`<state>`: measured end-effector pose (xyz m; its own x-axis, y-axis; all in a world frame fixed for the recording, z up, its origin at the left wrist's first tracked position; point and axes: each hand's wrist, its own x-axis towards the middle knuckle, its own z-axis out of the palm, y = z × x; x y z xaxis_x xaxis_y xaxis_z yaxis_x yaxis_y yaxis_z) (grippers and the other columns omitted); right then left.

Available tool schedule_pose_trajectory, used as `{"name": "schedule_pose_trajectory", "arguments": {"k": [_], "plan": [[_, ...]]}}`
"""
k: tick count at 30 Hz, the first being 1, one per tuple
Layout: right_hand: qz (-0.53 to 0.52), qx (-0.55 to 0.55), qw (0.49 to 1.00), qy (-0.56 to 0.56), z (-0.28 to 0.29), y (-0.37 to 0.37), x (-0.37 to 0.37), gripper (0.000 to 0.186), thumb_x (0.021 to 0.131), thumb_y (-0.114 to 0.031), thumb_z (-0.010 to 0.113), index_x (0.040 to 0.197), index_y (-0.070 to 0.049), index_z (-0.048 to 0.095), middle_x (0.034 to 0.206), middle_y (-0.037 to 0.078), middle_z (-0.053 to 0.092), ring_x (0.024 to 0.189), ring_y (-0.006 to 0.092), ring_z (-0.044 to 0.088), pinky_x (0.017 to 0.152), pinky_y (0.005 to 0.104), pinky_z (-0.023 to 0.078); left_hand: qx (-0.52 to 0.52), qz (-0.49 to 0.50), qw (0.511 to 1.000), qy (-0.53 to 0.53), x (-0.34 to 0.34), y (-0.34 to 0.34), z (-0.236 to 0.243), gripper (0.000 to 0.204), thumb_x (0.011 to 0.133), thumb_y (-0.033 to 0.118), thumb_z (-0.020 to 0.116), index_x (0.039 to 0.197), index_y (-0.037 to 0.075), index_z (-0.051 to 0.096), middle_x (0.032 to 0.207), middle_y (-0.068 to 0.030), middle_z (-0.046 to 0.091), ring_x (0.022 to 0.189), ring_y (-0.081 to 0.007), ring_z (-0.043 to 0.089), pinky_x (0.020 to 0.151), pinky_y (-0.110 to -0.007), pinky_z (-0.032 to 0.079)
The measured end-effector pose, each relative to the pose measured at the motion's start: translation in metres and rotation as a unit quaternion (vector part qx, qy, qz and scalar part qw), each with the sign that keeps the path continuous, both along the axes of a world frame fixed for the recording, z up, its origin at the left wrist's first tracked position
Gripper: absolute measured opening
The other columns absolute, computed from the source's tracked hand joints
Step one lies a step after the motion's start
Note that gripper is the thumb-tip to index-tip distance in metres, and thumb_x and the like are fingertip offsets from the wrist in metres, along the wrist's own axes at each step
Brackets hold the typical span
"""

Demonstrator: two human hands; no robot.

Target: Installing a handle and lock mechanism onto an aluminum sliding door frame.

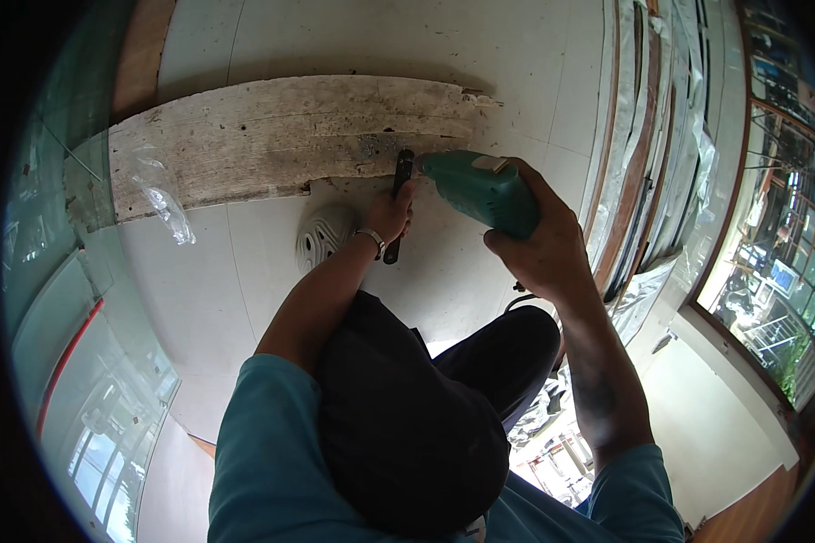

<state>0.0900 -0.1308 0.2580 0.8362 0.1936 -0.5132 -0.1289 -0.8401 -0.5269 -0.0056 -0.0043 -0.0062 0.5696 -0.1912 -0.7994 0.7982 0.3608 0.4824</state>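
Right up close, teal sleeves (pixel 267 425) and dark trousers (pixel 407 416) filled the foreground, one knee bent high! Beside the left forearm, a pale, holed shoe (pixel 321 240) rested on the floor (pixel 208 308). And there was the left hand (pixel 391 213), a band (pixel 369 239) on its wrist, fingers wrapped round a flat black bar (pixel 405 168)! Across from it, the right hand (pixel 545 237) had a firm grip on a green drill (pixel 482 192), nose aimed left at the bar's far end; whether the tip actually touched was too small to tell. Just beneath that end lay the worn wooden board (pixel 272 136), stretched crosswise on the floor, its near edge ragged. Clear plastic (pixel 165 201) draped over its left end. Out wide left, glass sheets (pixel 109 425) gleamed; out right ran long, partly wrapped strips (pixel 638 154), and past them a brown-framed pane (pixel 779 262) caught the light!
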Motion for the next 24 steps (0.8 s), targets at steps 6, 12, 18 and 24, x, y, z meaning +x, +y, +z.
{"name": "schedule_pose_trajectory", "arguments": {"k": [6,12,18,24], "plan": [[0.116,-0.081,0.990,0.002,0.015,0.029,-0.003,0.065,0.066,-0.006,0.061,0.129,-0.016,0.048,0.093,0.020,0.069,0.087,0.0403,0.067,0.081,0.0447,0.053,0.026,-0.021,0.998,-0.046,-0.002,0.001,-0.007,0.052,0.093,0.054,0.052,0.068,0.009,0.046,0.053,-0.0001,0.045,0.040,-0.0136,0.047,0.040,-0.031,0.039],[-0.028,0.009,1.000,0.001,0.000,0.001,0.000,0.063,0.066,-0.006,0.060,0.127,-0.015,0.051,0.095,0.020,0.068,0.092,0.0414,0.066,0.081,0.0446,0.053,0.005,-0.009,1.000,-0.005,0.001,0.001,0.001,0.050,0.094,0.052,0.052,0.070,0.008,0.046,0.053,0.0002,0.045,0.040,-0.0133,0.047,0.040,-0.031,0.039],[0.117,-0.087,0.989,0.018,0.016,0.024,-0.008,0.066,0.068,-0.006,0.067,0.131,-0.017,0.049,0.096,0.019,0.069,0.090,0.0397,0.067,0.082,0.0419,0.054,0.035,-0.011,0.998,-0.042,-0.003,-0.001,-0.003,0.049,0.094,0.051,0.052,0.071,0.008,0.048,0.054,0.0004,0.045,0.040,-0.0128,0.046,0.039,-0.031,0.039],[0.031,-0.044,0.998,0.036,0.008,0.011,0.016,0.071,0.067,-0.007,0.067,0.134,-0.013,0.048,0.104,0.019,0.067,0.090,0.0303,0.069,0.083,0.0387,0.053,0.006,0.002,1.000,0.003,-0.001,0.001,-0.001,0.048,0.095,0.050,0.052,0.071,0.008,0.047,0.054,0.0003,0.046,0.039,-0.0120,0.045,0.039,-0.030,0.038]]}}
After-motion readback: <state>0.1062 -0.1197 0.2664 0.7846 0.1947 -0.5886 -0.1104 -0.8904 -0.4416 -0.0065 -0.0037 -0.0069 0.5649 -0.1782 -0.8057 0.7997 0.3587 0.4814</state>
